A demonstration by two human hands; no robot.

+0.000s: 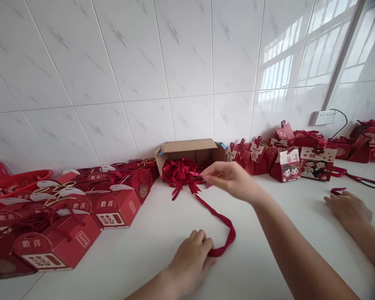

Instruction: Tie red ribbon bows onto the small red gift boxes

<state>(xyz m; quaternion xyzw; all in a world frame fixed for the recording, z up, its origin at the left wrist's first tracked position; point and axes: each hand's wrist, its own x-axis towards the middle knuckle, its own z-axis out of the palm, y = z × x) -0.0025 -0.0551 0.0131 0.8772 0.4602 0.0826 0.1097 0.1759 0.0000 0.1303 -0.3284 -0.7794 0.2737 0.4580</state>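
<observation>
My left hand (192, 258) rests on the white tabletop with its fingers closed on one end of a dark red ribbon (217, 214). From there the ribbon curves over the table to a heap of red ribbon bows (183, 171) at a cardboard box's mouth. My right hand (229, 179) hovers just right of that heap, thumb and fingers drawn together. What lies between those fingertips, if anything, is too small to make out.
Rows of red gift boxes (117, 206) stand on the left, near a red basin (21, 179). The open cardboard box (187, 146) leans by the tiled wall. More gift boxes (318, 164) line the right. Another person's hand (351, 210) touches a ribbon piece; scissors (367, 181) lie beyond.
</observation>
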